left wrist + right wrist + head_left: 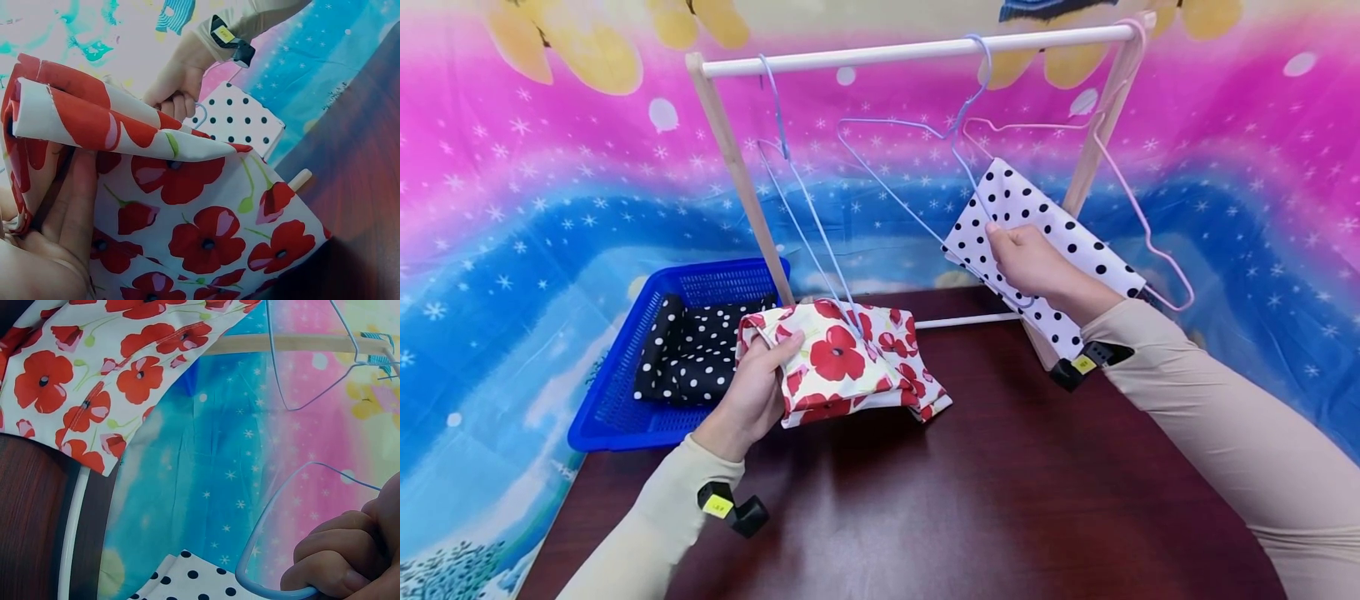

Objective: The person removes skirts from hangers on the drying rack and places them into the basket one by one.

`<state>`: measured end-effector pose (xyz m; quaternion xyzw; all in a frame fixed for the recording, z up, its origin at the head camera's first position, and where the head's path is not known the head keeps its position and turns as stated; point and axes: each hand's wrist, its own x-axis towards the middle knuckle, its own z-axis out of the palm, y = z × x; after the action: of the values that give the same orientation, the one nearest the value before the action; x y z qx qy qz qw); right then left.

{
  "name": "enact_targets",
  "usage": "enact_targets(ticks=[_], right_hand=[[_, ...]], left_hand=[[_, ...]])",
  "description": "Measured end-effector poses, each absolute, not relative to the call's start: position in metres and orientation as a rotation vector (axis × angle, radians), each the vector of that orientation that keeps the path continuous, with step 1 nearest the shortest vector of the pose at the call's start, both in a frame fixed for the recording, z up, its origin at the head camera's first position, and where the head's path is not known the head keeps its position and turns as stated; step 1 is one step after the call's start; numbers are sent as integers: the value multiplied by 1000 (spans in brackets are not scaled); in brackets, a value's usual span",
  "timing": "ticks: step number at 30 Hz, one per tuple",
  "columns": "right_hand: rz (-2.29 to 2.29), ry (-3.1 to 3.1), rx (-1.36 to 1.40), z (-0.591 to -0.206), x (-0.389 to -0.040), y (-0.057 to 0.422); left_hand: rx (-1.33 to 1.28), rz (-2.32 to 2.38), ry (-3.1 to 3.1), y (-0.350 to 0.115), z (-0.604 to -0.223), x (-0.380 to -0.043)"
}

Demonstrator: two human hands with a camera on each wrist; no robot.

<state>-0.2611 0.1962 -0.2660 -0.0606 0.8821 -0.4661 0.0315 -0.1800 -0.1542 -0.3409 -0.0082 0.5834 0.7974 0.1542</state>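
My left hand (760, 387) holds a folded white cloth with red flowers (850, 358), thumb on top and fingers underneath at its left end. In the left wrist view the cloth's rolled edge (94, 119) lies over the fingers. A blue hanger (808, 200) hangs from the rail, its lower end overlapping the flowered cloth. My right hand (1030, 258) grips the side of a second blue hanger (895, 121), whose hook is on the rail; its curled fingers show in the right wrist view. Behind that hand a white cloth with black dots (1052, 225) hangs on a pink hanger (1138, 208).
The wooden rack (730, 158) with its white rail (880, 55) stands at the table's back. Left of it, a blue basket (602, 417) contains a black cloth with white dots (707, 350). The dark table (970, 500) extends in front; a printed curtain (512, 208) surrounds it.
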Motion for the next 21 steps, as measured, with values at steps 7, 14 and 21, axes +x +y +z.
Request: enact_targets(ticks=[7,14,21], right_hand=[[-1428,2712,-195,-265,-260,196],[-1409,2739,-205,-265,-259,195],[-1395,2730,-186,-264,-258,197]], left_hand=[[14,2317,1669,-155,-338,-179],[42,2354,1676,-157,-333,-177],[38,2332,1707,-161,-327,-177]])
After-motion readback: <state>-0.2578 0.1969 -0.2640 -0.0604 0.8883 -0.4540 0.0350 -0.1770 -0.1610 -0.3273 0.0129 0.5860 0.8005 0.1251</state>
